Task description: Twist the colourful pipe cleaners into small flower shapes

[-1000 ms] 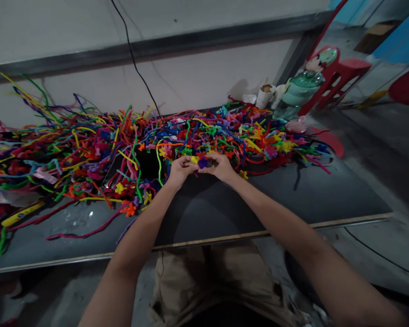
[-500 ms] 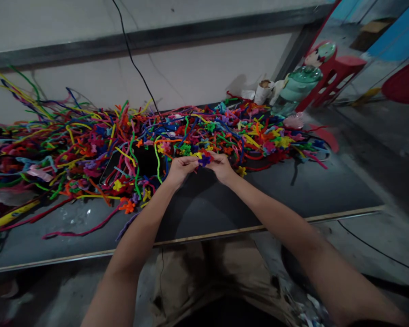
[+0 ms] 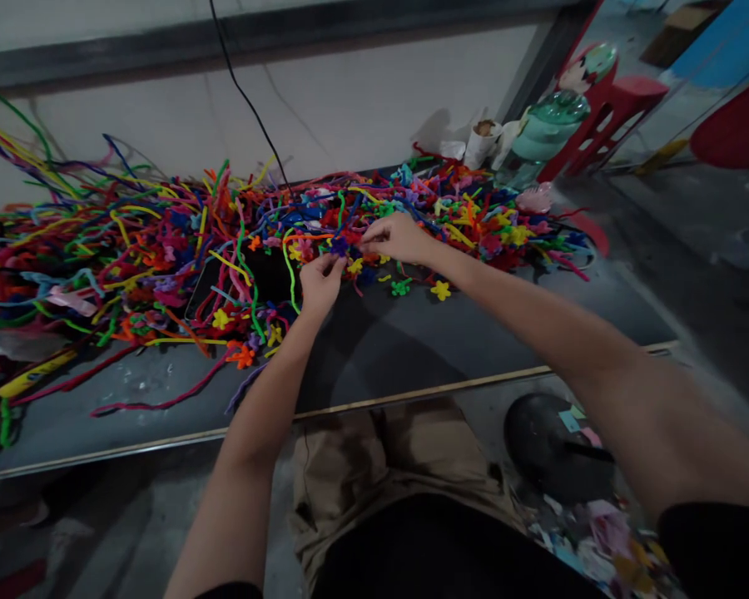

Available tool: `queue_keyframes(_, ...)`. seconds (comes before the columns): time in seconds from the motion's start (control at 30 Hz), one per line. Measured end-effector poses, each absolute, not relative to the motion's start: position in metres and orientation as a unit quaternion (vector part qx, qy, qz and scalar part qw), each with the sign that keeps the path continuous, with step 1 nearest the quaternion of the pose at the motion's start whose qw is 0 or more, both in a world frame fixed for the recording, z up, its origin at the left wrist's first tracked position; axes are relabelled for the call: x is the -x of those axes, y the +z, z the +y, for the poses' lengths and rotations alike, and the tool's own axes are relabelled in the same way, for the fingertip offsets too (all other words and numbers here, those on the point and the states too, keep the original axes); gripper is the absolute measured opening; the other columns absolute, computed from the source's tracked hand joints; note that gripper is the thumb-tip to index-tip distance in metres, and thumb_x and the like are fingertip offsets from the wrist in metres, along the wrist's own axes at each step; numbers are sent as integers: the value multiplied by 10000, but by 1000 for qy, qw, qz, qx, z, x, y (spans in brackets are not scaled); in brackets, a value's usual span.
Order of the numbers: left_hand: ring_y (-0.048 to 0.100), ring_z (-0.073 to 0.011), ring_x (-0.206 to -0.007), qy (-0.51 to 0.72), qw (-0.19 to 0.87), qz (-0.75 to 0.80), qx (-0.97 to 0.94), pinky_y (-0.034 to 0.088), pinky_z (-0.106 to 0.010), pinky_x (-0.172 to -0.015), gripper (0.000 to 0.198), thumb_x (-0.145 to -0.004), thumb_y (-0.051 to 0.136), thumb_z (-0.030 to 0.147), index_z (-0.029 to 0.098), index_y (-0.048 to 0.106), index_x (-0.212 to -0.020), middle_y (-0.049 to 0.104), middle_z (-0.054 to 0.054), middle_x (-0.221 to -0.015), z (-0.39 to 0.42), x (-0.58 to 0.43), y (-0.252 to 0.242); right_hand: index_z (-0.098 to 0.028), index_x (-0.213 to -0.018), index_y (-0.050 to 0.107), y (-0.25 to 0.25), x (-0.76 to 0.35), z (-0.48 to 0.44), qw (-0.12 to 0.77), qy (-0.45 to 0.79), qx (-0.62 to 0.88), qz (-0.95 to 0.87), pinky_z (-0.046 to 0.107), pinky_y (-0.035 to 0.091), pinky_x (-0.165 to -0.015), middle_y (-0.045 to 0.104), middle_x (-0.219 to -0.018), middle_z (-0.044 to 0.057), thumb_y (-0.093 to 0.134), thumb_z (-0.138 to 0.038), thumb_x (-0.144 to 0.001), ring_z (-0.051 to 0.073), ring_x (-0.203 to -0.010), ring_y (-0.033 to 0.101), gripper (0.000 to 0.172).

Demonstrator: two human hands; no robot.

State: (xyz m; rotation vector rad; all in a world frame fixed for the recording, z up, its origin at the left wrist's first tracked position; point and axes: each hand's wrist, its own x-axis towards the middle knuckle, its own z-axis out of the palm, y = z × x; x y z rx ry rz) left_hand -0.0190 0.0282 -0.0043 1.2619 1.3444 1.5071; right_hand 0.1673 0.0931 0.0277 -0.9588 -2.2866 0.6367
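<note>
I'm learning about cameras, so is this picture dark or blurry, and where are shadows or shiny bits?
Head view: dim overall; head view: dark shadow on the table; head view: glints on the green container; head view: the fuzzy purple flower by the left hand looks blurry, its edges hard to tell.

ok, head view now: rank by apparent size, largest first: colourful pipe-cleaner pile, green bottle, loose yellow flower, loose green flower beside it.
1. Pipe-cleaner pile
2. Green bottle
3. Yellow flower and green flower: too alike to rank.

The left edge cuts off the heap of fuzzy stems (image 3: 225, 218).
</note>
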Motion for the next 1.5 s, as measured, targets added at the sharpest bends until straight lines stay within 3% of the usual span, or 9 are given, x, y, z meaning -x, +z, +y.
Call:
queue_keyframes(0.17,677,-176,-789,646,410,486,-422,543,-262,-717,235,-688,835,351,167,690,-714,737,-68,-778,33,19,-11,-225,-1017,778,13,-181,88,158,76,320,-931,329,460,-801,746,-980,68,589,-131,-845,209,-945,617,272)
queue_keyframes(0.33,698,-187,-814,643,425,481,-418,561,-267,-714,258,-688,849,355,161,690,-752,747,-88,-818,34,20,-16,-241,-1070,763,-11,-178,83,122,68,274,-951,327,473,-795,727,-1073,85,541,-121,-875,206,-1000,587,319)
queue_keyframes(0.47,703,-178,-809,648,407,470,-439,567,-292,-790,282,-696,832,399,160,700,-768,752,-87,-829,38,20,-23,-211,-873,781,-17,-182,85,179,130,271,-937,381,492,-876,726,-1029,90,617,-149,-804,223,-982,611,188)
queue_keyframes(0.57,706,-169,-793,642,398,463,-464,559,-300,-824,284,-686,825,406,161,712,-776,756,-71,-821,40,18,-29,-189,-825,750,-24,-184,79,312,216,299,-876,424,494,-936,729,-977,97,671,-240,-789,237,-961,637,101)
queue_keyframes(0.73,683,-154,-706,631,374,467,-494,543,-275,-727,232,-711,792,370,158,745,-792,746,-46,-772,30,5,-30,-229,-919,678,-41,-165,55,556,440,373,-598,384,561,-854,719,-916,38,711,-606,-751,195,-865,667,414)
queue_keyframes(0.83,624,-127,-604,629,346,475,-509,487,-239,-606,193,-743,770,349,158,746,-742,695,-8,-665,19,-4,-26,-238,-862,676,-45,-149,44,583,497,372,-523,358,573,-849,720,-878,9,794,-630,-637,179,-854,671,467)
queue_keyframes(1.03,510,-89,-473,617,337,482,-523,402,-215,-467,184,-725,783,323,164,731,-647,613,18,-558,9,-13,-19,-213,-838,728,-39,-143,38,586,497,382,-513,372,567,-867,728,-814,15,831,-508,-663,186,-854,681,358)
queue_keyframes(1.23,535,-97,-511,586,337,453,-581,447,-221,-497,172,-740,756,342,173,758,-711,680,-9,-646,8,-9,-18,-216,-790,741,-33,-150,38,604,461,360,-541,357,557,-830,721,-805,21,805,-539,-687,181,-814,667,345)
queue_keyframes(1.5,549,-129,-602,570,224,423,-668,459,-260,-615,262,-802,698,289,174,634,-576,568,-4,-580,9,-2,-27,-221,-775,730,-36,-149,32,598,424,340,-589,337,553,-780,715,-903,64,755,-676,-665,212,-898,657,469)
